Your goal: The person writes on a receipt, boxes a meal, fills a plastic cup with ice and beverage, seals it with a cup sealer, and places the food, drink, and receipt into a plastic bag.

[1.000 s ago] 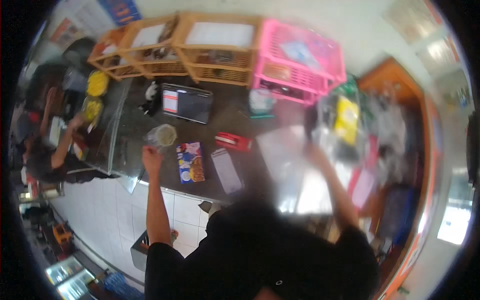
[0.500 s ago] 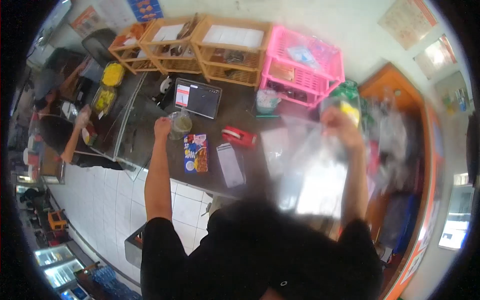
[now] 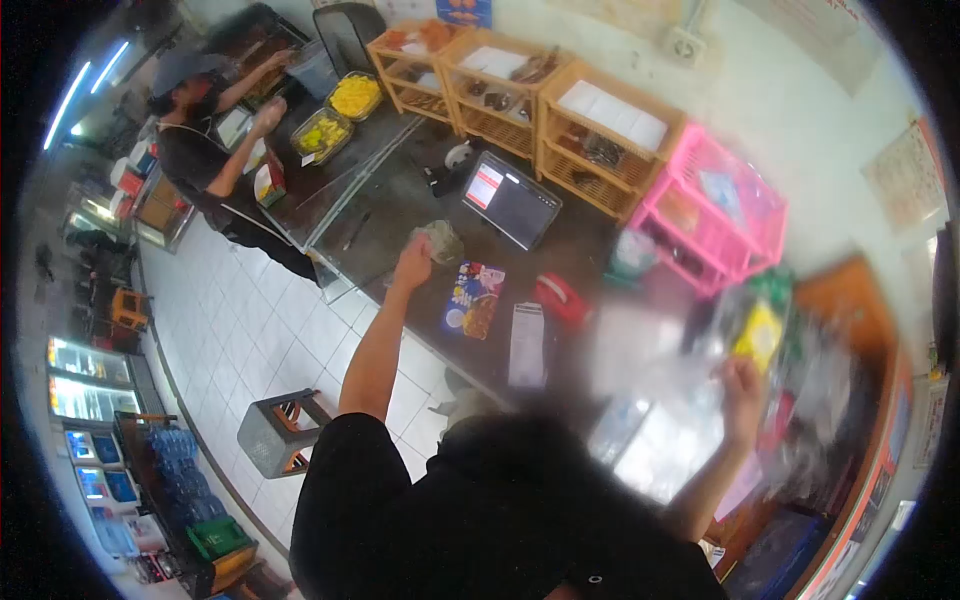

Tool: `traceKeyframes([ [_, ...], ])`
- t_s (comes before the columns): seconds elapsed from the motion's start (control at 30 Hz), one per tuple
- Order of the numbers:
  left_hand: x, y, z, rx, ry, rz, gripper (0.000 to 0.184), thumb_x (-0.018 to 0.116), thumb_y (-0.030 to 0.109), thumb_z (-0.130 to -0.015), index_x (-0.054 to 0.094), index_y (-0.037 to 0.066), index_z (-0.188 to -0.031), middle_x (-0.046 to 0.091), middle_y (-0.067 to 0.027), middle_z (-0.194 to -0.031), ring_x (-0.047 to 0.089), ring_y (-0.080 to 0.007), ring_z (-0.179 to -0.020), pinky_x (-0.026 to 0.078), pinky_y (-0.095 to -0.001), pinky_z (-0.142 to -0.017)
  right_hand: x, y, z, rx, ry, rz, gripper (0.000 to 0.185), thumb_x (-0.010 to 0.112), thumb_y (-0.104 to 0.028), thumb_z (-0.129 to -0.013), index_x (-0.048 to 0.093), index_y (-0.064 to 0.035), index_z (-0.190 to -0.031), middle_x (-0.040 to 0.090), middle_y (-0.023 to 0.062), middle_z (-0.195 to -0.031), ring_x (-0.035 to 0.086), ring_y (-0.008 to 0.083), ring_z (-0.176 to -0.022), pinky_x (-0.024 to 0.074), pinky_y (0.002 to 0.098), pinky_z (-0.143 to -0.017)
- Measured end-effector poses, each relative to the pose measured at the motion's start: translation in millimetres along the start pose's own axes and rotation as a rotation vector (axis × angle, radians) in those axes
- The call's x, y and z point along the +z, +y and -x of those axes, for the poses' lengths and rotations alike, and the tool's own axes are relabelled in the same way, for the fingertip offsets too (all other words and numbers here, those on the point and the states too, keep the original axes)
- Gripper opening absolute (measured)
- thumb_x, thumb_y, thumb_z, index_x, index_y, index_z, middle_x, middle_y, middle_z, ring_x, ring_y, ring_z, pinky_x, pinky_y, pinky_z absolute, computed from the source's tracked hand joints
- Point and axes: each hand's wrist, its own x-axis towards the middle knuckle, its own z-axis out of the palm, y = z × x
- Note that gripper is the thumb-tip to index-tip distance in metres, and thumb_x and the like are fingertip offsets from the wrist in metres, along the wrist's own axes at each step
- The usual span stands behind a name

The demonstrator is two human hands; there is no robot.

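My left hand (image 3: 412, 264) is closed at the edge of a round, clear container (image 3: 438, 243) with greenish contents, low over the dark counter. Blur hides whether it is a cup or a bag. At the right, my right hand (image 3: 741, 388) pinches a thin clear plastic bag (image 3: 655, 372), smeared by motion. Between my hands lie a colourful printed card (image 3: 473, 300), a white paper pad (image 3: 527, 345) and a red tape dispenser (image 3: 562, 298). A tablet (image 3: 511, 200) stands behind them.
Wooden racks (image 3: 610, 120) and a pink plastic rack (image 3: 715, 205) line the wall. Plastic bags (image 3: 820, 370) hang at the right. At the left a co-worker (image 3: 195, 150) stands by trays of yellow food (image 3: 354, 97). A stool (image 3: 280, 435) is on the tiled floor.
My view has turned left, shifting the counter rightward in the picture. The clear bag in my right hand has swung lower. My left hand stays by the round container.
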Motion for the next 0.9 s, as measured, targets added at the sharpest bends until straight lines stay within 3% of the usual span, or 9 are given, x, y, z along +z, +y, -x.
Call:
traceKeyframes([
  [0.13, -6, 31, 25, 0.048, -0.063, 0.106, 0.020, 0.049, 0.007, -0.091, 0.055, 0.006, -0.110, 0.061, -0.0255, -0.111, 0.058, -0.0446, -0.105, 0.046, -0.0529, -0.088, -18, 85, -7, -0.025, 0.018, 0.115, 0.011, 0.053, -0.009, -0.094, 0.058, -0.0078, -0.084, 0.058, -0.0016, -0.081, 0.052, 0.0085, -0.075, 0.0417, 0.0244, -0.071],
  [0.23, -4, 55, 31, -0.091, -0.075, 0.167, 0.021, 0.051, 0.010, -0.091, 0.054, 0.004, -0.111, 0.060, -0.0251, -0.115, 0.057, -0.0449, -0.106, 0.046, -0.0527, -0.087, 25, 50, 13, -0.126, 0.050, 0.378, 0.009, 0.055, -0.009, -0.092, 0.059, -0.0064, -0.084, 0.058, -0.0011, -0.079, 0.052, 0.0092, -0.073, 0.0416, 0.0239, -0.069],
  [0.43, -45, 126, 37, -0.399, -0.046, -0.037, 0.039, 0.068, 0.024, -0.084, 0.054, 0.002, -0.113, 0.061, -0.0208, -0.115, 0.060, -0.0396, -0.106, 0.048, -0.0474, -0.088, 71, 5, 26, 0.048, -0.117, 0.134, 0.005, 0.060, -0.006, -0.090, 0.063, -0.0026, -0.087, 0.062, 0.0025, -0.081, 0.059, 0.0130, -0.077, 0.0490, 0.0278, -0.073],
  [0.5, -40, 179, 50, -0.149, 0.229, 0.342, 0.054, 0.077, 0.032, -0.077, 0.055, 0.001, -0.114, 0.061, -0.0200, -0.116, 0.060, -0.0355, -0.109, 0.047, -0.0439, -0.092, 81, 0, 22, 0.059, -0.159, 0.046, 0.010, 0.064, -0.004, -0.087, 0.064, -0.0023, -0.097, 0.065, 0.0037, -0.086, 0.063, 0.0134, -0.083, 0.0518, 0.0298, -0.075],
  [0.57, -82, 314, 69, 0.145, -0.234, 0.640, 0.060, 0.079, 0.031, -0.075, 0.054, -0.001, -0.119, 0.058, -0.0213, -0.123, 0.057, -0.0325, -0.114, 0.045, -0.0417, -0.095, 97, -18, 4, 0.153, -0.402, -0.018, 0.015, 0.069, -0.003, -0.084, 0.065, -0.0026, -0.099, 0.066, 0.0048, -0.089, 0.064, 0.0139, -0.081, 0.0530, 0.0298, -0.072],
  [0.67, -68, 378, 88, 0.427, -0.408, 0.733, 0.043, 0.072, 0.028, -0.082, 0.061, 0.000, -0.113, 0.065, -0.0183, -0.109, 0.063, -0.0307, -0.104, 0.049, -0.0415, -0.087, 114, -10, -47, -0.099, -0.624, 0.106, 0.019, 0.069, -0.006, -0.085, 0.064, -0.0019, -0.102, 0.067, 0.0044, -0.090, 0.064, 0.0151, -0.083, 0.0524, 0.0306, -0.077],
  [0.73, -57, 379, 70, 0.138, -0.785, 0.476, 0.035, 0.067, 0.031, -0.087, 0.067, -0.001, -0.102, 0.068, -0.0127, -0.085, 0.067, -0.0285, -0.083, 0.051, -0.0404, -0.075, 111, -24, -55, -0.324, -0.266, 0.313, 0.014, 0.067, -0.012, -0.087, 0.066, -0.0018, -0.097, 0.069, 0.0063, -0.092, 0.065, 0.0181, -0.082, 0.0520, 0.0323, -0.079],
  [0.83, -102, 357, 53, -0.260, -0.673, 0.694, 0.042, 0.063, 0.041, -0.091, 0.069, -0.001, -0.086, 0.064, -0.0038, -0.067, 0.063, -0.0207, -0.063, 0.050, -0.0357, -0.063, 73, -17, -46, -0.254, 0.231, 0.173, 0.017, 0.065, -0.018, -0.089, 0.067, -0.0028, -0.095, 0.070, 0.0060, -0.090, 0.066, 0.0208, -0.081, 0.0508, 0.0319, -0.081],
  [0.9, -148, 349, 53, -0.383, -0.579, 0.780, 0.045, 0.063, 0.044, -0.091, 0.068, -0.001, -0.088, 0.064, -0.0038, -0.070, 0.061, -0.0172, -0.063, 0.049, -0.0330, -0.062, 41, 18, -21, -0.073, -0.285, -0.043, 0.027, 0.059, -0.028, -0.094, 0.068, -0.0024, -0.097, 0.071, 0.0074, -0.095, 0.066, 0.0193, -0.085, 0.0508, 0.0334, -0.081],
])
